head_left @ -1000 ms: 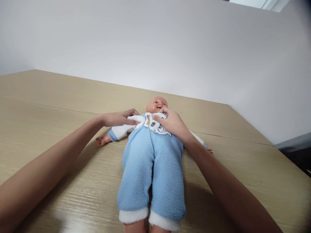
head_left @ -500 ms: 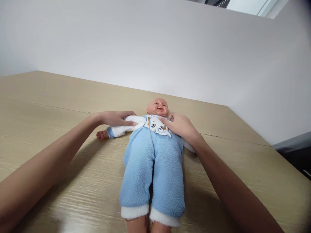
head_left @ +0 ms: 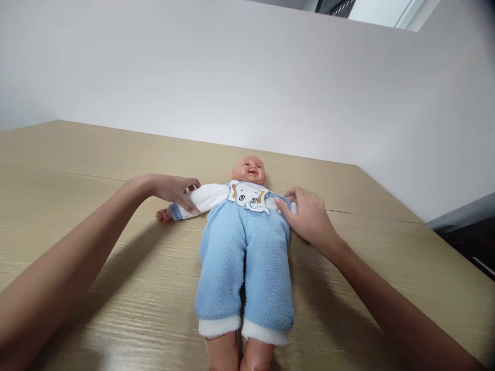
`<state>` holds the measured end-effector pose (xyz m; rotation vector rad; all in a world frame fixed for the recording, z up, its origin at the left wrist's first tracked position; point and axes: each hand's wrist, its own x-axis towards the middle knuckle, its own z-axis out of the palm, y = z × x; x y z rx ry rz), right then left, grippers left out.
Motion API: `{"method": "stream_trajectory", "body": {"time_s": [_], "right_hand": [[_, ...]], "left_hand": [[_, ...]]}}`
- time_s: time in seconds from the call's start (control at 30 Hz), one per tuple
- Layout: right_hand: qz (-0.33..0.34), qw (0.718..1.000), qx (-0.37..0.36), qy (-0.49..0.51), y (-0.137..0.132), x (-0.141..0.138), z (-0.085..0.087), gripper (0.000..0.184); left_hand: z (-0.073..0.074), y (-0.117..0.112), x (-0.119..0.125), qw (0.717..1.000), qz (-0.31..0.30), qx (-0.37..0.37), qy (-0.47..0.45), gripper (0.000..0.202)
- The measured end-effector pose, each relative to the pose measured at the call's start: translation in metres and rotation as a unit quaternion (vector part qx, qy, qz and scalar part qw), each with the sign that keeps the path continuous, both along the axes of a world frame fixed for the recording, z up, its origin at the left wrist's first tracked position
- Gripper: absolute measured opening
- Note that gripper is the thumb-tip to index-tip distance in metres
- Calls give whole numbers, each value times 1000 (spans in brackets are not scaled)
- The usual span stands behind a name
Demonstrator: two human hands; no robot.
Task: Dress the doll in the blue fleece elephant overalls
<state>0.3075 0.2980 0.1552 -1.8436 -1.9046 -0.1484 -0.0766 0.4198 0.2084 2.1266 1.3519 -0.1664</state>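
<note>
A baby doll [head_left: 245,247] lies on its back on the wooden table, head away from me and legs toward me. It wears light-blue fleece overalls with a white animal-face bib, and a white top with blue cuffs. My left hand [head_left: 174,193] is closed around the white sleeve [head_left: 211,196] on the doll's left-side arm in view, thumb in front and fingers behind. On the opposite side, my right hand [head_left: 309,214] grips the other sleeve near the shoulder, thumb by a blue strap edge. That arm's lower part is hidden behind my hand.
The wooden table [head_left: 116,242] has a thin seam running across it and meets a pale wall [head_left: 193,77] at the back. A dark object [head_left: 472,237] stands beyond the table's right edge. An opening in the wall shows at the top right.
My right hand has moved right, off the bib to the sleeve. My left hand has slid outward along its sleeve toward the cuff. The view has shifted slightly.
</note>
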Motion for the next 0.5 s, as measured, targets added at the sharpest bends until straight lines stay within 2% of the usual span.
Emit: {"method": "stream_trajectory", "body": {"time_s": [0.07, 0.13, 0.2, 0.27, 0.33, 0.4, 0.47, 0.5], "right_hand": [[19, 999, 14, -21, -22, 33, -13, 47], [43, 999, 0, -19, -46, 66, -25, 54], [56, 998, -29, 2, -67, 89, -36, 59], [56, 997, -37, 28, -81, 101, -44, 60], [57, 997, -34, 50, -86, 102, -49, 55], [53, 996, -31, 69, -85, 98, -50, 49], [38, 994, -33, 97, -82, 93, -48, 44], [30, 992, -38, 119, -81, 91, -45, 42]], "left_hand": [[12, -6, 1, 998, 3, 41, -47, 96], [25, -17, 8, 987, 1, 114, -113, 88], [35, -32, 26, 968, -17, 184, -171, 76], [38, -47, 55, 949, -63, 228, -207, 62], [32, -57, 92, 927, -130, 262, -232, 47], [19, -59, 129, 906, -182, 298, -241, 40], [5, -55, 160, 900, -200, 333, -198, 39], [-2, -52, 171, 905, -198, 327, -186, 39]]}}
